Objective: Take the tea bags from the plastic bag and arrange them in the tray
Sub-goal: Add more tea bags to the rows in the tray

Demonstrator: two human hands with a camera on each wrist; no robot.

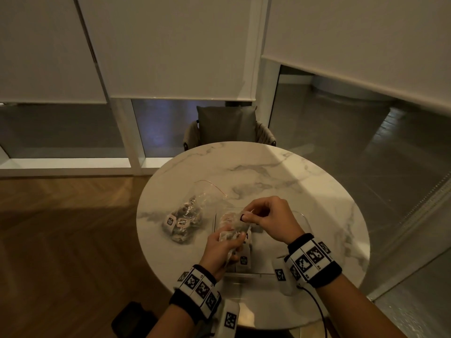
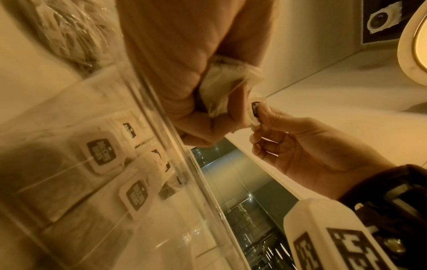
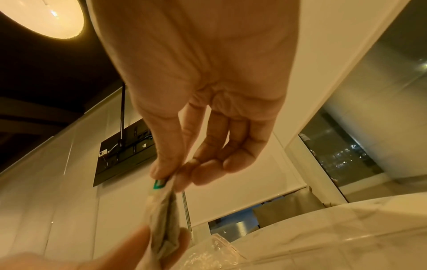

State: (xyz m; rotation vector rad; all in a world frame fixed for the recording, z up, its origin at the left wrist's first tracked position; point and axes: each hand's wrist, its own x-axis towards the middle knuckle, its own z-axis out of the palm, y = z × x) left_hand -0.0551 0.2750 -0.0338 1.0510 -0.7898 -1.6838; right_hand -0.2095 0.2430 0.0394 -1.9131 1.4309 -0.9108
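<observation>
A clear plastic bag [image 1: 183, 217] with several tea bags lies on the marble table [image 1: 268, 176], left of the clear tray [image 1: 264, 274]. Both hands are over the tray. My left hand [image 1: 234, 240] grips a small bunch of tea bags [image 1: 228, 236]. My right hand [image 1: 245, 217] pinches the tag [image 2: 255, 109] of one of those tea bags between thumb and forefinger. In the right wrist view that tea bag [image 3: 164, 210] hangs from the pinch [image 3: 172, 176] down to the left hand. Several tea bags [image 2: 101, 151] lie flat in the tray, side by side.
A grey cushioned chair [image 1: 227, 125] stands at the far side of the table. Wooden floor lies to the left, and glass panels with lowered blinds run behind and to the right. The far half of the tabletop is bare.
</observation>
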